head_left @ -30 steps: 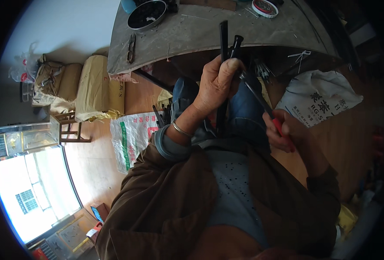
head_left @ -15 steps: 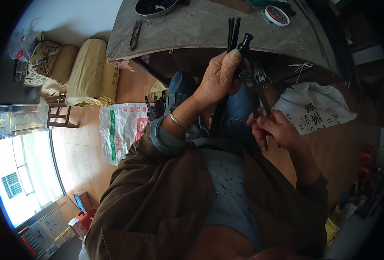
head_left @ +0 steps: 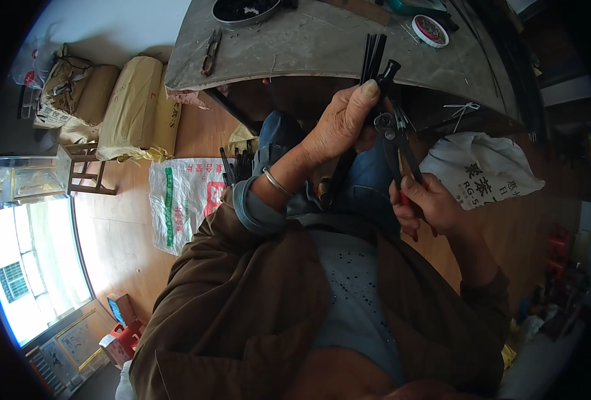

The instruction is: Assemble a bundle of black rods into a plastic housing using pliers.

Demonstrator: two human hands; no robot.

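My left hand (head_left: pixel 345 120) is closed around a bundle of thin black rods (head_left: pixel 373 57) and a thicker black piece with a flared end (head_left: pixel 389 72). Its thumb presses along the top of them. Thin metallic strands show behind the pincers, partly hidden. In my right hand (head_left: pixel 432 205) are dark-jawed pincers (head_left: pixel 390 137) with red grips, the fingers wrapped round the handles. The pincers' rounded head lies just below the flared piece, close to my left fingers; whether the jaws bite on anything I cannot tell. A long dark part continues below my left hand between my knees.
Ahead stands a grey worktable (head_left: pixel 295 50) bearing a round pan of black bits (head_left: pixel 245 10), dark snips (head_left: pixel 211 52) and a round white-rimmed tin (head_left: pixel 430 31). A white sack (head_left: pixel 482 170) lies at right. Wrapped bundles (head_left: pixel 132 107) and a wooden stool (head_left: pixel 85 170) are at left.
Both hands have shifted slightly right in the picture, the rods with them. The pincers have turned, and their handles now show further apart.
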